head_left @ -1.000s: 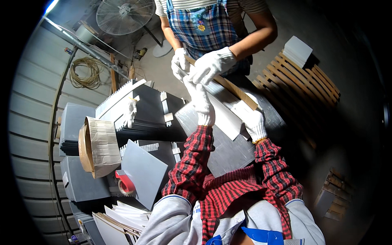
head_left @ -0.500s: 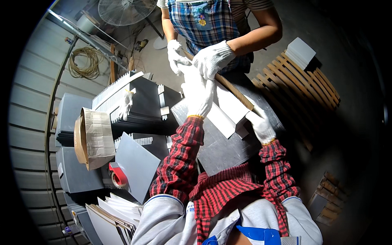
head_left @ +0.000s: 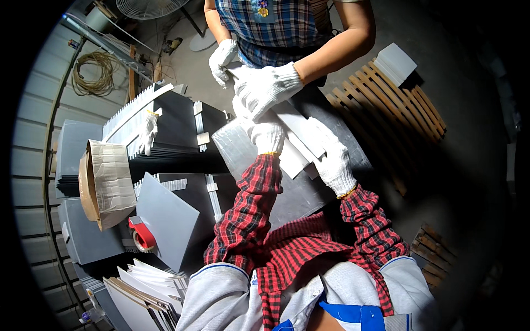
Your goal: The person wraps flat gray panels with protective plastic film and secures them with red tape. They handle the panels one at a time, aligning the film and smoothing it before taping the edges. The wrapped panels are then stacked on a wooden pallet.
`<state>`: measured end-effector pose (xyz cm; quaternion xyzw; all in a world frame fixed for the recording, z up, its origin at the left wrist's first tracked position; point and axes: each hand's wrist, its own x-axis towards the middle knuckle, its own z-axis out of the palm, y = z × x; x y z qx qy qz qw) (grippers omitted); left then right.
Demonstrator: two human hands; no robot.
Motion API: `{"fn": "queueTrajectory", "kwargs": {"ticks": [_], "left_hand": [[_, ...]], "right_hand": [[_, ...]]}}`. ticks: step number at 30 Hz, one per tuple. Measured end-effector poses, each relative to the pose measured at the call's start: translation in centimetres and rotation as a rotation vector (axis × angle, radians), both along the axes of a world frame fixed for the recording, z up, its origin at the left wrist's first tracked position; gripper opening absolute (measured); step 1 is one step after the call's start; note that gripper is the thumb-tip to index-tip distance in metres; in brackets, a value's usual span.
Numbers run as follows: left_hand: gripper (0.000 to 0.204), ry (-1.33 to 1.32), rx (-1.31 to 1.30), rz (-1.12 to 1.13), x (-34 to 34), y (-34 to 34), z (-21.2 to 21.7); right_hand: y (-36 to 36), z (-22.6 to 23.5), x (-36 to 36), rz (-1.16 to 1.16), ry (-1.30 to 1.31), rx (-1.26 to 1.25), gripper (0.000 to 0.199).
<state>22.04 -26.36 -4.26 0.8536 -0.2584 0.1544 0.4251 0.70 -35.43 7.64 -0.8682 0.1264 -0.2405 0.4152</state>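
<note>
Both my hands wear white knit gloves over long white folded pieces [head_left: 292, 159] lying on a dark grey board [head_left: 295, 198]. My left hand [head_left: 267, 137] rests at the left side of these pieces; its fingers are largely hidden beneath a co-worker's gloved hand [head_left: 270, 85]. At the near right end, my right hand [head_left: 334, 165] grips one white piece, its fingers along the far edge and the thumb at the near corner. The co-worker's other gloved hand [head_left: 223, 58] is at the far end of the white pieces.
Stacks of dark grey panels [head_left: 179, 124] stand at left, with a loose white glove [head_left: 148, 132] on them. Nearby are an open cardboard box [head_left: 113, 182], a red tape dispenser [head_left: 142, 234] and a leaning grey panel [head_left: 165, 220]. Wooden slats [head_left: 386, 96] lie at right.
My right hand has moved up and inward onto the end of the white piece. The brown-edged strip seen along the white pieces no longer shows. The co-worker's hands have shifted left.
</note>
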Motion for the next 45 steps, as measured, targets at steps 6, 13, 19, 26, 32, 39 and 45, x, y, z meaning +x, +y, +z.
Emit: {"fn": "queueTrajectory", "kwargs": {"ticks": [6, 13, 19, 26, 32, 39, 45], "left_hand": [[0.010, -0.187, 0.690, 0.207, -6.9, -0.9, 4.2], [0.019, 0.081, 0.678, 0.119, -6.8, 0.1, 4.7], [0.046, 0.798, -0.079, -0.270, -15.1, 13.9, 4.6], [0.038, 0.807, -0.115, 0.214, -28.0, 27.6, 3.5], [0.038, 0.323, -0.125, 0.833, -23.5, 37.0, 9.6], [0.066, 0.274, 0.608, 1.178, -13.1, 52.1, 12.7], [0.055, 0.536, 0.713, 1.056, -8.6, 57.5, 10.1]], "right_hand": [[-0.7, 2.2, -0.3, 0.084, 0.006, -0.151, 0.067], [-1.1, 0.3, 1.5, 0.064, -0.181, -0.308, 0.049], [0.4, 0.0, 1.2, 0.051, -0.166, -0.238, 0.042], [0.2, 0.2, 0.5, 0.134, -0.079, -0.209, 0.047], [0.3, 3.2, -2.3, 0.005, -0.162, -0.403, 0.052], [9.7, 7.7, -2.9, 0.203, -0.144, -0.090, 0.031], [18.3, 6.2, -1.6, 0.493, -0.079, -0.222, 0.027]]}}
